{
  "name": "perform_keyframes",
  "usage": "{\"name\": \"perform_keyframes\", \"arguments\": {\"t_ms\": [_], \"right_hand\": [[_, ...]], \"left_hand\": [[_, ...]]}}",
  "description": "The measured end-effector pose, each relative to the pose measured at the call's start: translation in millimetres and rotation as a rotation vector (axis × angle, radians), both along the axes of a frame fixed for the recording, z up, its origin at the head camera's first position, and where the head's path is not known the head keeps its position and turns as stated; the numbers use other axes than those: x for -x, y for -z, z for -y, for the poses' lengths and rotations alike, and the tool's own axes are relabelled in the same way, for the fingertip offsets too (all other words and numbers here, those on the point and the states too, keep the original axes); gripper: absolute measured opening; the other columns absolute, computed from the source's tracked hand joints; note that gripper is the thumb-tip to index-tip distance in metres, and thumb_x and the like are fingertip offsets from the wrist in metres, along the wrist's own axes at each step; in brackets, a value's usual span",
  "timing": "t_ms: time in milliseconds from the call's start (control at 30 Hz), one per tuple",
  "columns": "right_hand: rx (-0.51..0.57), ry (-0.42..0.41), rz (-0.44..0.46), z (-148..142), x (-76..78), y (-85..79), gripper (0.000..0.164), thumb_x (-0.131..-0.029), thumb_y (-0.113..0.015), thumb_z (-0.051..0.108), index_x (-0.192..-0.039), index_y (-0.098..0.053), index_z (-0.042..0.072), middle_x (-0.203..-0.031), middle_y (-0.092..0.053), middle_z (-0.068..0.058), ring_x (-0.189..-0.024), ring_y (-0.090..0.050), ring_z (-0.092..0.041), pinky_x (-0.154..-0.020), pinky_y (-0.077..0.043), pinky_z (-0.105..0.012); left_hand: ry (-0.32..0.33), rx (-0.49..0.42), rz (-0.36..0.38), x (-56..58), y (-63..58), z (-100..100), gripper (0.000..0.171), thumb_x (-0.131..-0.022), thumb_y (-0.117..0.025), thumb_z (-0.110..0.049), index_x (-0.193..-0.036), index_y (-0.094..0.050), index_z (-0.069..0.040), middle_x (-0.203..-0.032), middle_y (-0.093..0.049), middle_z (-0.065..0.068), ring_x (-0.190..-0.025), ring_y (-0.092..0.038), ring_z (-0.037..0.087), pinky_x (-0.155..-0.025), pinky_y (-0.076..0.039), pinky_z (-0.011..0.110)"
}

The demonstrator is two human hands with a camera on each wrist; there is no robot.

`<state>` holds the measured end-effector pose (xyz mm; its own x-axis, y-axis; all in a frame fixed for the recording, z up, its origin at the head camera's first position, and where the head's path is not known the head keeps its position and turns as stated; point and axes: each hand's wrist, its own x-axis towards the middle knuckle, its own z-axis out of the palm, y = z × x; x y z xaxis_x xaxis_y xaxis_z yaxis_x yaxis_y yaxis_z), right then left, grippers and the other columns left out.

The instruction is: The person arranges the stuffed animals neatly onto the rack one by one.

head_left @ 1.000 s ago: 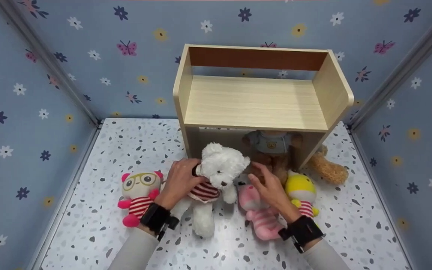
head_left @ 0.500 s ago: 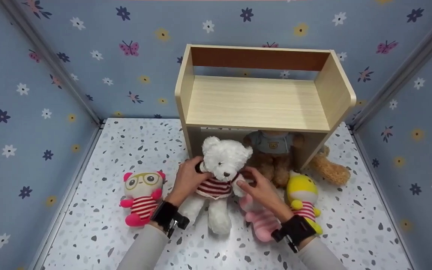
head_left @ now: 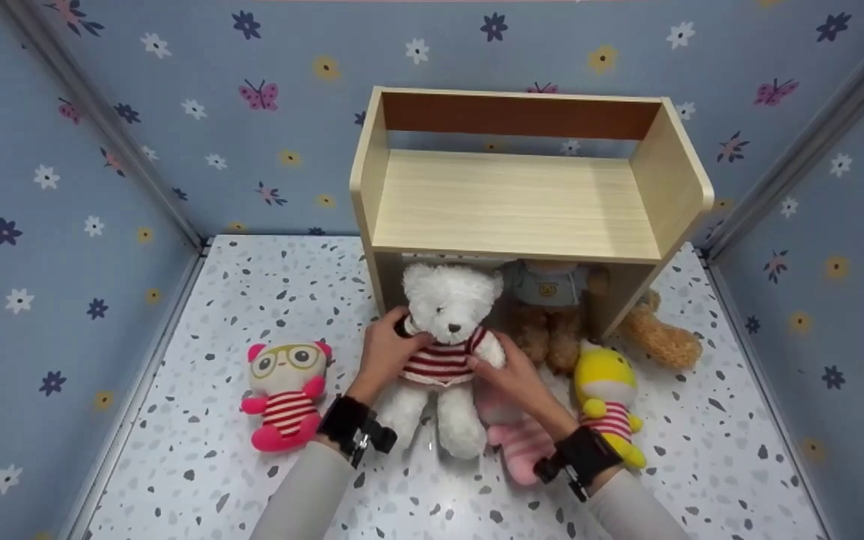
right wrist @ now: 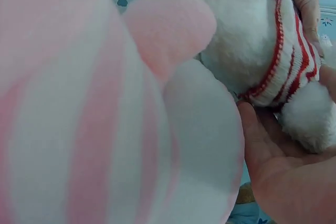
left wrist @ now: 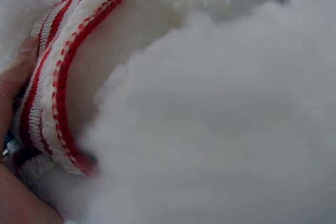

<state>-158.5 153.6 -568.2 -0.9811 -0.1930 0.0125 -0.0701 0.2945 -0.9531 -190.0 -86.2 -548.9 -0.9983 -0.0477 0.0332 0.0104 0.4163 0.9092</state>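
Observation:
A white teddy bear (head_left: 451,300) in a red-and-white striped knit sweater (head_left: 436,364) faces me, upright, at the front left of the shelf's lower opening. My left hand (head_left: 387,352) grips its side, the thumb on the sweater's front. On the other side my right hand (head_left: 513,379) holds the bear by its arm and side, thumb on the chest. The right wrist view shows that hand's fingers behind the bear's arm (right wrist: 310,114). White fur (left wrist: 220,114) fills much of the left wrist view. Below my right hand lies a pink striped plush toy (head_left: 522,442), partly hidden by my forearm.
A wooden shelf (head_left: 514,202) stands at the back. Under it sits a brown bear in a grey hoodie (head_left: 548,289), its head hidden. A pink panda with glasses (head_left: 287,397) lies left; a yellow plush toy (head_left: 607,382) and a tan plush limb (head_left: 661,341) are at right.
The white bear has turned from a tilt to upright and shifted slightly toward the shelf. My right hand has moved from beside it to grip its arm and side.

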Motion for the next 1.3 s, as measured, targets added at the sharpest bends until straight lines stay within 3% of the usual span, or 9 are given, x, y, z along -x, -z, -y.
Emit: {"name": "perform_keyframes", "arguments": {"t_ms": [267, 467, 700, 1000, 1133, 1300], "right_hand": [[0.074, -0.025, 0.013, -3, 3.4, 5.1, 0.063, -0.096, -0.075, 0.013, -0.15, -0.046, -0.002, -0.139, -0.061, -0.018, -0.129, -0.057, -0.03, -0.112, -0.042, -0.046], [0.072, -0.124, 0.051, 1, 5.4, 4.2, 0.054, -0.098, -0.074, 0.023, -0.145, -0.054, 0.004, -0.133, -0.067, -0.012, -0.124, -0.061, -0.027, -0.111, -0.044, -0.045], [0.088, -0.201, 0.073, 5, 7.6, 3.3, 0.062, -0.1, -0.071, 0.029, -0.153, -0.045, 0.008, -0.143, -0.06, -0.009, -0.133, -0.055, -0.024, -0.116, -0.038, -0.044], [0.001, -0.126, 0.14, 16, 9.4, 2.0, 0.064, -0.096, -0.073, 0.045, -0.145, -0.055, 0.009, -0.133, -0.067, -0.009, -0.123, -0.063, -0.024, -0.108, -0.046, -0.043], [-0.01, -0.081, 0.107, 21, 11.0, 4.1, 0.055, -0.098, -0.072, 0.038, -0.142, -0.058, 0.008, -0.129, -0.069, -0.009, -0.119, -0.065, -0.026, -0.104, -0.049, -0.043], [-0.003, -0.01, 0.136, 22, 13.3, 3.9, 0.042, -0.101, -0.069, 0.032, -0.135, -0.065, 0.007, -0.126, -0.07, -0.011, -0.118, -0.064, -0.028, -0.104, -0.049, -0.046]], "left_hand": [[-0.033, -0.069, 0.005, 6.3, -2.5, -1, 0.049, -0.078, -0.084, -0.02, -0.123, -0.07, -0.005, -0.118, -0.072, 0.014, -0.107, -0.067, 0.03, -0.096, -0.053, 0.044], [-0.044, -0.138, 0.0, 10.8, -2.2, -2, 0.049, -0.081, -0.083, -0.019, -0.126, -0.07, -0.003, -0.123, -0.071, 0.015, -0.113, -0.065, 0.03, -0.101, -0.05, 0.043], [-0.048, -0.131, -0.004, 14.9, -2.9, -6, 0.051, -0.08, -0.083, -0.018, -0.126, -0.07, -0.001, -0.12, -0.072, 0.017, -0.11, -0.066, 0.031, -0.099, -0.052, 0.043], [-0.032, -0.092, -0.024, 14.0, -0.8, -12, 0.051, -0.083, -0.083, -0.021, -0.128, -0.068, -0.002, -0.123, -0.071, 0.018, -0.114, -0.066, 0.032, -0.101, -0.051, 0.044], [0.015, -0.046, -0.074, 13.9, 1.7, -15, 0.053, -0.085, -0.082, -0.022, -0.131, -0.065, -0.001, -0.124, -0.07, 0.018, -0.116, -0.065, 0.033, -0.103, -0.05, 0.045], [0.074, -0.03, -0.135, 13.0, 3.6, -16, 0.054, -0.088, -0.083, -0.024, -0.132, -0.063, 0.0, -0.121, -0.07, 0.017, -0.112, -0.066, 0.032, -0.099, -0.052, 0.045]]}}
